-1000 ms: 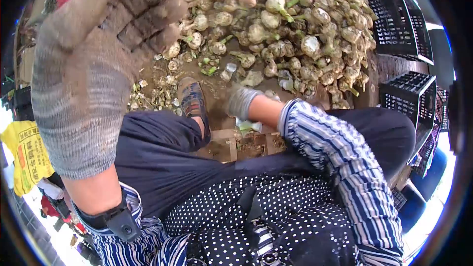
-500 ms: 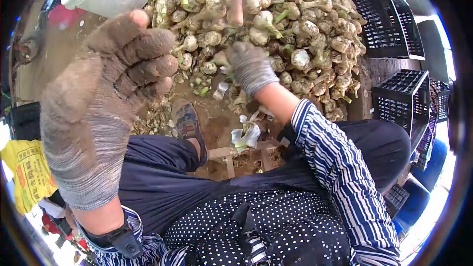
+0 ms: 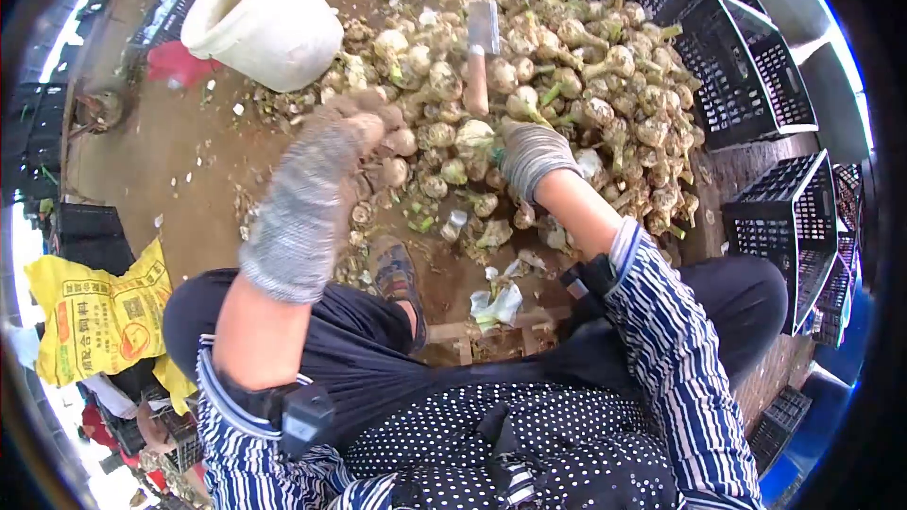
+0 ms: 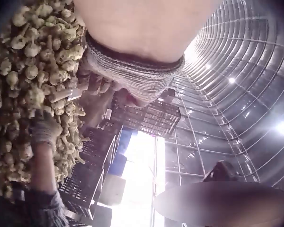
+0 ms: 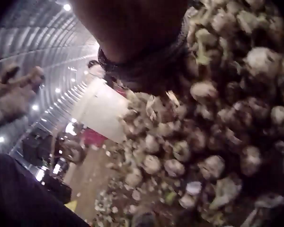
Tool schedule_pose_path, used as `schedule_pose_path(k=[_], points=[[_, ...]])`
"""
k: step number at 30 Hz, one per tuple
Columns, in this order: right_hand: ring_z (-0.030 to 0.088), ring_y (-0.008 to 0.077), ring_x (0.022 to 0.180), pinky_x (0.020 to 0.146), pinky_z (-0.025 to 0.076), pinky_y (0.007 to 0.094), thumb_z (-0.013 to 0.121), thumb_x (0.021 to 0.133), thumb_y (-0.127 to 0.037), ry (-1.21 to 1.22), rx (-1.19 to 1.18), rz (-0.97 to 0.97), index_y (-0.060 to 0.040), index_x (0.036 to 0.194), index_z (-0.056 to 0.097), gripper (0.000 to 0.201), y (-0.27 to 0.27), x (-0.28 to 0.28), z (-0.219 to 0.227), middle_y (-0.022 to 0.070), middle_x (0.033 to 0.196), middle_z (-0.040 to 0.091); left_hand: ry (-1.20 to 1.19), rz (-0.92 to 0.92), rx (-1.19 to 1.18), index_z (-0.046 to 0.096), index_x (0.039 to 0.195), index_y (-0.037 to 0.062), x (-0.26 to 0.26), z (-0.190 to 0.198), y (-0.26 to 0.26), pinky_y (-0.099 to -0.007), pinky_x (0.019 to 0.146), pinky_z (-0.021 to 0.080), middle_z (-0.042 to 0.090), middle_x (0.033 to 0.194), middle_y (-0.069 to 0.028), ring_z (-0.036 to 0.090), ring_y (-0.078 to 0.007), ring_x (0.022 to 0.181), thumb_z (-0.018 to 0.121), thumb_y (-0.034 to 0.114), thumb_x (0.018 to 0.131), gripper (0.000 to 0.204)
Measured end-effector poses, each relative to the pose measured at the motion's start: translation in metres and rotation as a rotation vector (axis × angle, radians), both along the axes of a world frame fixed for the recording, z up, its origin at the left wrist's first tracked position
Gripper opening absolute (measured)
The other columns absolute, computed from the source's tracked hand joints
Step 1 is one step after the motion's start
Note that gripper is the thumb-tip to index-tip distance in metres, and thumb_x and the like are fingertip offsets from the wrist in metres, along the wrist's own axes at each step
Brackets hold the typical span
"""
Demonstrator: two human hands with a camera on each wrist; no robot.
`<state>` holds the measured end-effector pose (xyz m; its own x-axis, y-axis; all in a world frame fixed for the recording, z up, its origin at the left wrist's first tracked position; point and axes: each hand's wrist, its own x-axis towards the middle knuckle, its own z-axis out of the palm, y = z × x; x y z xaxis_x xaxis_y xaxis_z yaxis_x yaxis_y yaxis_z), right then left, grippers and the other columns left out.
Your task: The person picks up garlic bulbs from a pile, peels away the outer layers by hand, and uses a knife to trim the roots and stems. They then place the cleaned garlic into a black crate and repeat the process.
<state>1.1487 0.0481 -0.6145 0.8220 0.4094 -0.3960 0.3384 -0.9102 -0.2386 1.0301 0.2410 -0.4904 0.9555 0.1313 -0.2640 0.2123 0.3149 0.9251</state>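
A large heap of garlic bulbs [image 3: 605, 104] with stems lies on the ground before me. My gloved right hand [image 3: 539, 159] is down at the front of the heap, fingers curled at a pale garlic bulb [image 3: 474, 137] with a green stem; the left wrist view also shows that hand [image 4: 45, 130] right below a bright bulb. My gloved left hand [image 3: 354, 132], blurred, is over the heap's left edge, and in the right wrist view its fingers [image 5: 19, 87] are spread with nothing between them. A cleaver [image 3: 480, 52] with a wooden handle lies on top of the bulbs.
A white bucket [image 3: 269, 24] tilts behind the heap's left side, beside a red cloth [image 3: 179, 63]. Black crates [image 3: 727, 57] stand along the right. Trimmed scraps and a peeled leaf [image 3: 496, 305] lie near my foot. A yellow sack [image 3: 104, 316] is at my left.
My left hand has swung from high and close to the camera down to the heap. My right hand has reached forward from near my lap onto the bulbs. The head view has tilted up.
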Motion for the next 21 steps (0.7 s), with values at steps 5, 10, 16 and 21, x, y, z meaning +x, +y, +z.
schedule_pose_path(k=[5, 10, 16, 21], points=[[0.062, 0.0365, 0.080, 0.070, 0.048, 0.0408, 0.059, 0.086, -0.026, -0.109, 0.391, 0.054, -0.0043, 0.101, 0.062, 0.027, 0.012, -0.028, 0.109, 0.0196, 0.089, 0.065, 0.377, 0.023, 0.171, 0.040, 0.129, 0.0130, 0.023, -0.030, 0.016, -0.0393, 0.066, 0.052, 0.058, 0.110, -0.0059, 0.058, -0.0213, 0.085, 0.047, 0.063, 0.083, 0.068], [0.063, 0.0310, 0.070, 0.064, 0.050, 0.0392, 0.061, 0.083, -0.037, -0.139, 0.623, 0.265, -0.0047, 0.094, 0.063, 0.034, -0.016, -0.078, 0.179, 0.0181, 0.078, 0.064, 0.015, -0.042, 0.007, 0.060, 0.106, 0.0049, 0.012, 0.004, -0.021, -0.0326, 0.059, 0.054, 0.065, 0.084, -0.0076, 0.063, -0.0202, 0.071, 0.047, 0.066, 0.082, 0.067], [0.057, 0.0092, 0.071, 0.063, 0.048, 0.0266, 0.066, 0.083, -0.030, 0.416, 0.537, 0.071, -0.0008, 0.094, 0.065, 0.031, -0.034, -0.079, 0.191, 0.0043, 0.074, 0.064, 0.103, -0.674, -0.952, 0.060, 0.104, -0.0005, 0.033, -0.042, -0.020, -0.0307, 0.064, 0.055, 0.065, 0.087, -0.0119, 0.064, -0.0186, 0.071, 0.053, 0.047, 0.089, 0.050], [0.054, 0.0122, 0.060, 0.061, 0.047, 0.0302, 0.065, 0.081, -0.047, 0.343, 0.712, 0.168, -0.0037, 0.090, 0.069, 0.045, -0.038, -0.072, 0.150, 0.0073, 0.065, 0.063, -0.354, -0.527, 0.609, 0.061, 0.096, 0.0031, 0.007, -0.007, -0.025, -0.0287, 0.059, 0.048, 0.061, 0.079, -0.0075, 0.060, -0.0188, 0.068, 0.055, 0.035, 0.087, 0.034]])
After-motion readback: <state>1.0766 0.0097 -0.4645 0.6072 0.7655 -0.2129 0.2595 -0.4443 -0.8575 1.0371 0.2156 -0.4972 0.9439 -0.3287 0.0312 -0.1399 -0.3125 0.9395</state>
